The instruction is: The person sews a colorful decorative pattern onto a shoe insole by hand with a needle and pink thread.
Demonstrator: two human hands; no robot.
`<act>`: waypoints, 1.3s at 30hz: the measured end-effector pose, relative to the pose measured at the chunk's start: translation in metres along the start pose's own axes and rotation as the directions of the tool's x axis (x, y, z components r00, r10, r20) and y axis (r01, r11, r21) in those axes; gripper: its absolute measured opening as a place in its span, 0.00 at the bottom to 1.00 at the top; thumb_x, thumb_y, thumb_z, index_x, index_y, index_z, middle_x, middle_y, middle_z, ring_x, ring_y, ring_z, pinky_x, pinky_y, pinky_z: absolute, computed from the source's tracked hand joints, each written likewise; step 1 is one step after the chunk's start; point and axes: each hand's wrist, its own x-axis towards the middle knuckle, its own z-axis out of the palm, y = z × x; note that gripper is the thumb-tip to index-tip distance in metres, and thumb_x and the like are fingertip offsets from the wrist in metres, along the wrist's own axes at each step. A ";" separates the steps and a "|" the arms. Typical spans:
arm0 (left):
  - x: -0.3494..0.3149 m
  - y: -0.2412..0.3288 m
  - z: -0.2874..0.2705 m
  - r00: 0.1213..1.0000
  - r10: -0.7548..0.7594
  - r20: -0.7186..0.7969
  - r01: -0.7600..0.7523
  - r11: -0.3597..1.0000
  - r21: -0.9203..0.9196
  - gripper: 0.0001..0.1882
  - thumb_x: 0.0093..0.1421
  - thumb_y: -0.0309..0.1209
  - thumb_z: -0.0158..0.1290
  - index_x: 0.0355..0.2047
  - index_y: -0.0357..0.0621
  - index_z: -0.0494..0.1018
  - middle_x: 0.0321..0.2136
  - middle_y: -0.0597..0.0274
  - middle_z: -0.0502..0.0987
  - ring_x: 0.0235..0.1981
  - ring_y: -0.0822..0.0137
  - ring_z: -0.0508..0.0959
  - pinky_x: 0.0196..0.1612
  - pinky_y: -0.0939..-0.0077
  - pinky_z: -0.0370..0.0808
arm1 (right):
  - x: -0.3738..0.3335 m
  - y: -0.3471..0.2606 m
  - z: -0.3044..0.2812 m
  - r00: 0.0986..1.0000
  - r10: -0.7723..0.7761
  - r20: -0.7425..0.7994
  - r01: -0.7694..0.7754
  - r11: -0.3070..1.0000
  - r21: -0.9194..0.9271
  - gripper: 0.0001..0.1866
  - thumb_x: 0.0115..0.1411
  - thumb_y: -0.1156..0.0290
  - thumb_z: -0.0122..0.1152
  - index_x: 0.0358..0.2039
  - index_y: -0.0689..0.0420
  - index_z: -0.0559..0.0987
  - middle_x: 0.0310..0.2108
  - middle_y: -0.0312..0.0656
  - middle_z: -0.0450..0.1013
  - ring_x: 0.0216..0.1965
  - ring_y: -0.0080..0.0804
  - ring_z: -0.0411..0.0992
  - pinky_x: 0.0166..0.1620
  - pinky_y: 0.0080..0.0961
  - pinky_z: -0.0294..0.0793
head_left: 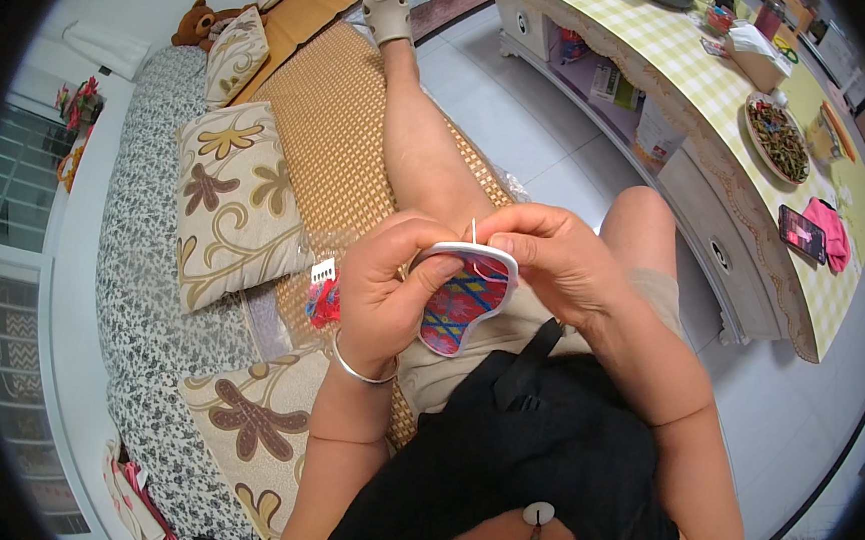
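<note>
Over my lap I hold a patterned insole (463, 305) with a red, blue and yellow design and a white rim. My left hand (393, 278) grips its left side, the thumb on the patterned face and the fingers behind. At the right end of the upper rim, my right hand (544, 252) has thumb and forefinger pinched on the edge. A thin white strand (473, 231) stands up beside those fingertips, and a pale loop lies across the patterned face. Whether a needle is between my right fingers is too small to tell.
Left of my legs, a colourful bundle with a white card (322, 273) lies on the woven mat (326, 107). Patterned cushions (237, 198) rest on the sofa. At right stands a cabinet with a checked cloth (684, 62), holding a phone (801, 234) and a plate of food (776, 138).
</note>
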 end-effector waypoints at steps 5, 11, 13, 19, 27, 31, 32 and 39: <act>-0.006 -0.009 0.003 0.989 -0.123 0.084 0.130 0.988 -0.085 0.03 0.54 0.22 0.56 0.29 0.36 0.76 0.24 0.61 0.75 0.27 0.68 0.74 0.32 0.79 0.70 | -0.001 0.015 -0.004 0.998 0.060 0.023 -0.063 0.980 0.190 0.06 0.58 0.74 0.61 0.34 0.62 0.77 0.31 0.37 0.75 0.33 0.23 0.72 0.41 0.19 0.71; -0.006 -0.007 0.016 0.977 0.077 0.201 -0.069 0.997 -0.047 0.02 0.53 0.21 0.55 0.26 0.36 0.73 0.24 0.59 0.74 0.27 0.66 0.73 0.32 0.76 0.70 | 0.026 0.011 -0.034 0.991 -0.108 -0.073 0.124 0.956 0.265 0.04 0.59 0.74 0.58 0.33 0.60 0.76 0.36 0.38 0.75 0.34 0.23 0.70 0.36 0.18 0.69; -0.011 -0.021 0.006 0.997 -0.058 0.041 0.064 0.982 -0.177 0.04 0.55 0.23 0.55 0.27 0.36 0.71 0.26 0.58 0.73 0.27 0.66 0.72 0.33 0.78 0.69 | 0.020 -0.011 -0.028 0.966 -0.101 -0.238 0.184 0.915 0.360 0.04 0.60 0.75 0.56 0.35 0.61 0.74 0.35 0.38 0.73 0.33 0.23 0.68 0.33 0.16 0.70; -0.004 -0.030 -0.071 0.981 -0.165 -0.101 0.014 0.581 -0.814 0.08 0.60 0.29 0.52 0.32 0.38 0.64 0.22 0.62 0.64 0.21 0.71 0.63 0.20 0.77 0.71 | -0.048 -0.071 -0.169 0.775 -0.461 -0.432 0.589 0.775 0.229 0.09 0.58 0.85 0.49 0.29 0.56 0.64 0.23 0.31 0.58 0.22 0.18 0.55 0.23 0.13 0.57; -0.026 -0.074 -0.116 0.895 -0.352 -0.276 0.015 0.639 -0.769 0.04 0.59 0.24 0.51 0.31 0.38 0.66 0.21 0.66 0.67 0.21 0.73 0.66 0.24 0.81 0.72 | -0.158 -0.072 -0.337 0.115 -0.533 -0.838 0.629 0.692 -0.354 0.02 0.63 0.77 0.51 0.32 0.58 0.71 0.20 0.31 0.60 0.18 0.17 0.55 0.18 0.14 0.56; -0.008 -0.064 -0.030 0.885 -0.373 -0.277 0.195 0.839 -0.508 0.03 0.59 0.22 0.51 0.34 0.36 0.72 0.30 0.62 0.78 0.30 0.77 0.77 0.34 0.84 0.74 | -0.055 -0.045 -0.185 0.485 -0.593 -0.642 0.431 0.802 -0.415 0.07 0.62 0.71 0.57 0.39 0.57 0.75 0.23 0.29 0.65 0.22 0.14 0.62 0.21 0.12 0.61; -0.004 -0.056 -0.016 0.887 -0.384 -0.257 0.245 0.863 -0.441 0.04 0.59 0.22 0.52 0.35 0.35 0.72 0.29 0.63 0.77 0.28 0.79 0.76 0.33 0.85 0.74 | -0.036 -0.037 -0.160 0.573 -0.577 -0.582 0.318 0.811 -0.492 0.07 0.62 0.70 0.57 0.39 0.57 0.76 0.23 0.29 0.65 0.22 0.14 0.63 0.23 0.12 0.62; 0.005 -0.032 0.011 0.900 -0.400 -0.174 0.315 0.872 -0.374 0.04 0.60 0.23 0.52 0.34 0.35 0.72 0.28 0.64 0.77 0.27 0.81 0.74 0.31 0.87 0.73 | 0.014 0.001 -0.050 0.891 -0.379 -0.250 0.231 0.852 -0.470 0.03 0.61 0.75 0.54 0.34 0.59 0.75 0.24 0.30 0.69 0.24 0.13 0.65 0.26 0.12 0.63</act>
